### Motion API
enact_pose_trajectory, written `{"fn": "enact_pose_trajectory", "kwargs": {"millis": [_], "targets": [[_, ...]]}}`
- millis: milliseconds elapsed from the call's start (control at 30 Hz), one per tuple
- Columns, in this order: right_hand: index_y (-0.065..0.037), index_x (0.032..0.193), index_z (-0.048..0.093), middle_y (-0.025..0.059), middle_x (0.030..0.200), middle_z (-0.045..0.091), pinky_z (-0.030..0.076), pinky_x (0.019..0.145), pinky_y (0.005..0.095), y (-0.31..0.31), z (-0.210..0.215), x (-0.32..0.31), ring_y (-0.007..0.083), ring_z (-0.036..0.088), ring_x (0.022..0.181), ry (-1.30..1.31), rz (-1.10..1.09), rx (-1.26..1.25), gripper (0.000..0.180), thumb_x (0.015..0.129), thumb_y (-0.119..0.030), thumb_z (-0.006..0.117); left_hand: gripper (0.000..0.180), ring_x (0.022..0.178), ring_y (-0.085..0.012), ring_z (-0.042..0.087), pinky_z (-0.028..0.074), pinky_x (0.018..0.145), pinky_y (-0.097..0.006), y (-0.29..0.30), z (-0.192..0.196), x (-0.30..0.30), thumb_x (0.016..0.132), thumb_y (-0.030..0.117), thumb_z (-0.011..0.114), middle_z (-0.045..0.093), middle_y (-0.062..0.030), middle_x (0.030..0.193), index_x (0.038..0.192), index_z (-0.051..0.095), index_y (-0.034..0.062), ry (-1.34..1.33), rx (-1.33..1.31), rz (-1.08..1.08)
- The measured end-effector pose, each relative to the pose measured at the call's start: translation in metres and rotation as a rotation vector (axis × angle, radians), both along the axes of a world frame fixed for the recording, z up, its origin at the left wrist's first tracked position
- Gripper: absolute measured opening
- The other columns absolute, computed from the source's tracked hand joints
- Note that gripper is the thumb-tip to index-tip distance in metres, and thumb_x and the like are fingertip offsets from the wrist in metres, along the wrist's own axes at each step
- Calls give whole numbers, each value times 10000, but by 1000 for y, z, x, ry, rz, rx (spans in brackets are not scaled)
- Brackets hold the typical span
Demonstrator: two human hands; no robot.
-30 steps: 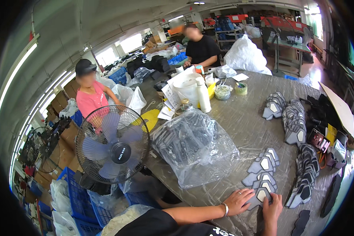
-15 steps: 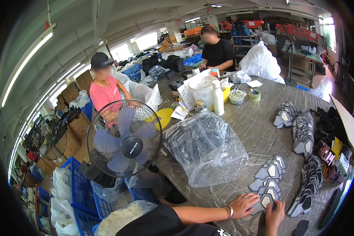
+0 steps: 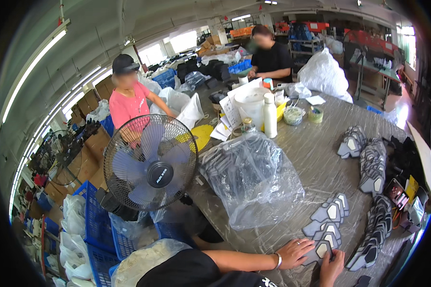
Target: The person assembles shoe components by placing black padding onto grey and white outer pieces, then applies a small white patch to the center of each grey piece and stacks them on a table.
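Several layered grey pads with pale, dark-rimmed centre patches lie in an overlapping row [image 3: 329,217] on the table. At its near end, both hands touch one grey pad [image 3: 323,249]. My left hand [image 3: 294,252], with a ring and a white wristband, lies along the pad's left side, its fingers stretched out. My right hand [image 3: 331,269] has its fingers closed on the pad's right edge. Further right a long overlapping stack of similar pads [image 3: 372,234] runs away from me, with another stack [image 3: 372,165] beyond it and a smaller group [image 3: 352,142] beside that.
A clear plastic bag of dark pieces [image 3: 254,179] lies mid-table. Behind it stand a white bucket [image 3: 252,107] and a pale bottle [image 3: 270,117]. A caged fan [image 3: 151,162] and blue crates [image 3: 98,217] are at left. Two people work across the table.
The view has shifted slightly. Both hands stay at the same near pad, with my right fingers a little further over its edge. The person in pink has reached an arm further toward the white bag.
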State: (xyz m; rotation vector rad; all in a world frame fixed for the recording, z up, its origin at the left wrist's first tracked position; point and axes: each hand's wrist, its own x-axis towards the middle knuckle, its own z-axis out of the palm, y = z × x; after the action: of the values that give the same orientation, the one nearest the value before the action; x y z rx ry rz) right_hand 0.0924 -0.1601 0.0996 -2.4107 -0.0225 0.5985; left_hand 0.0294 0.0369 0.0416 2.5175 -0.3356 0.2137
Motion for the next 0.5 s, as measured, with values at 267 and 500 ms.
{"fn": "enact_pose_trajectory", "kwargs": {"millis": [267,500], "targets": [[5,911,572,154,854,569,453,689,428,5,-12,-1,359,578,772,-643,-110,144,207,850,-155,689,479,1340,-294,420,350,1078,-435,-2,20,4,932,205,583,454,-133,1435,1360,478,19,-94,-24,12],[-16,871,587,150,835,595,463,681,429,7,-14,-6,364,603,770,-729,-91,147,189,841,-168,695,460,1327,-280,440,362,1071,-412,-1,13,0,931,203,594,473,-117,1426,1348,501,32,-90,-1,24]]}}
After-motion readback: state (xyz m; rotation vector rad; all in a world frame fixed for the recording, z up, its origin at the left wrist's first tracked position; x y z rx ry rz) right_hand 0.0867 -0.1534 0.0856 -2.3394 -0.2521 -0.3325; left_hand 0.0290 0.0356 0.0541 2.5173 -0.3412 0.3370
